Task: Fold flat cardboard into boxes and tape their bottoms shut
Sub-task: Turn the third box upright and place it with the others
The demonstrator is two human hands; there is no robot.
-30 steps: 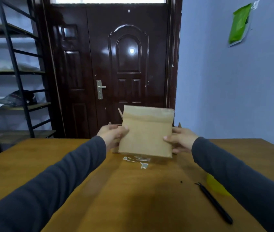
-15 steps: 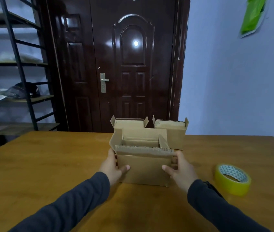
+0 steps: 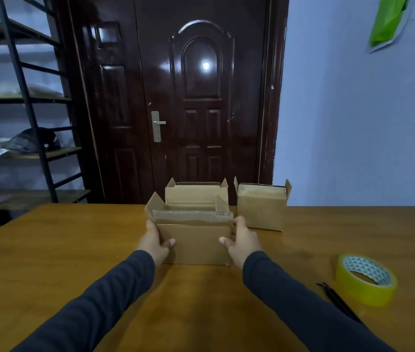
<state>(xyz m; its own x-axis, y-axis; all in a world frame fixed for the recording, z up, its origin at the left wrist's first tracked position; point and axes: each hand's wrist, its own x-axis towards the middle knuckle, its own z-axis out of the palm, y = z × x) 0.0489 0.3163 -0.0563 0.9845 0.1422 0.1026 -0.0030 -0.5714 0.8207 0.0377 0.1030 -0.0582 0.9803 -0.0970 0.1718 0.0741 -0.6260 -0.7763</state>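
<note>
An upright cardboard box [image 3: 196, 243] with its top flaps open stands on the wooden table [image 3: 61, 262] in front of me. My left hand [image 3: 154, 241] grips its left side and my right hand [image 3: 242, 241] grips its right side, thumbs on the front face. Directly behind it stands a second open box [image 3: 196, 195], and a third open box [image 3: 262, 209] sits to the back right. A roll of yellow tape [image 3: 365, 279] lies on the table at the right.
A thin black tool [image 3: 338, 302] lies beside the tape roll near my right sleeve. A dark door [image 3: 201, 97] is behind the table, a metal shelf rack [image 3: 23, 110] at the left, and a blue wall with a green bag [image 3: 386, 20] at the right.
The box was held up off the table with its bottom toward me; it now stands upright on the table, open top up, in front of the other boxes. Both hands still hold its sides.
</note>
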